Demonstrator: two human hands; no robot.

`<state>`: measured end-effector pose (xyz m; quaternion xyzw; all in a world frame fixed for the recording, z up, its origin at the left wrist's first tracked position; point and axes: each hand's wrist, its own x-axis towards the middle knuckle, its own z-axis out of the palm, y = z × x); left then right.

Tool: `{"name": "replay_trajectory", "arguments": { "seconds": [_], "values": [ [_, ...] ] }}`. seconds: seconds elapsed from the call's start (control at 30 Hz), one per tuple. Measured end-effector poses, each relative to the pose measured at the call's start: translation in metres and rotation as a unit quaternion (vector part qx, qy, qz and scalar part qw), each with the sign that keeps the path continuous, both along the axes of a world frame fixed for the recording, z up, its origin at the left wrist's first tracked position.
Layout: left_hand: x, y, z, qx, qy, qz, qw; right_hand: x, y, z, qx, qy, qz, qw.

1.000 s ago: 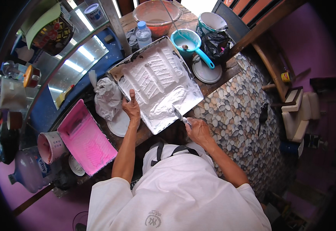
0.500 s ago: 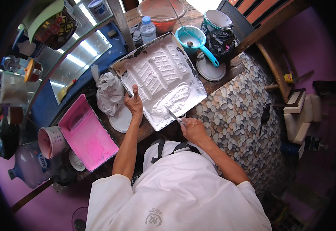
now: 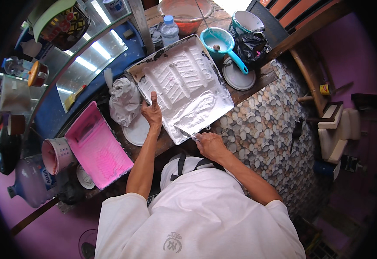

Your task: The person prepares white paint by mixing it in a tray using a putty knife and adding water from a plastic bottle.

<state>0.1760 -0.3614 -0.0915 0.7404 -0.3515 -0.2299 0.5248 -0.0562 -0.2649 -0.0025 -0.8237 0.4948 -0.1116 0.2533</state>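
A white paint roller tray (image 3: 177, 73) rests slanted on the wooden table before me, its ribbed bed coated with thick white paint (image 3: 199, 105) that is heaped toward the near end. My left hand (image 3: 152, 113) grips the tray's left side, thumb laid over the rim; its other fingers are mostly hidden. My right hand (image 3: 212, 146) is closed around the handle of a putty knife (image 3: 186, 132), whose thin blade lies in the tray at the near left corner. Paint hides part of the blade's tip.
Left of the tray lie a white plastic bag (image 3: 124, 101), a round lid (image 3: 136, 130) and a pink paint tray (image 3: 97, 149). Beyond stand a water bottle (image 3: 170, 34), an orange basin (image 3: 186, 19) and a turquoise dipper (image 3: 218, 41). A paint bucket (image 3: 245, 23) stands farther right.
My right hand has shifted left along the tray's near edge, carrying the putty knife's blade toward the near left corner. My left hand keeps its hold on the tray's side.
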Motion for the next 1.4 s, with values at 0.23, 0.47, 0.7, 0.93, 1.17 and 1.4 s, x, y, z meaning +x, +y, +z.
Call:
{"name": "replay_trajectory", "arguments": {
  "seconds": [0.23,0.47,0.7,0.93,1.17,1.4],
  "values": [
    [0.003,0.0,-0.007,-0.006,-0.019,0.007,1.0,-0.007,-0.004,0.006,0.006,0.032,-0.015,0.999],
    [-0.002,0.001,0.006,-0.014,-0.006,-0.001,1.0,-0.051,-0.027,0.011,0.009,0.049,-0.096,0.994],
    [0.003,0.001,0.0,0.004,-0.03,0.001,1.0,-0.067,-0.048,0.029,-0.045,0.093,-0.124,0.987],
    [-0.003,0.001,0.01,-0.01,0.001,-0.005,1.0,-0.066,-0.042,0.011,-0.095,0.139,-0.074,0.983],
    [-0.007,0.0,0.012,-0.036,-0.019,0.004,0.999,-0.084,-0.053,0.0,-0.127,0.159,-0.09,0.975],
    [-0.004,-0.001,0.013,0.0,0.009,-0.006,1.0,-0.087,-0.029,-0.008,-0.107,0.11,-0.102,0.983]
  ]
}}
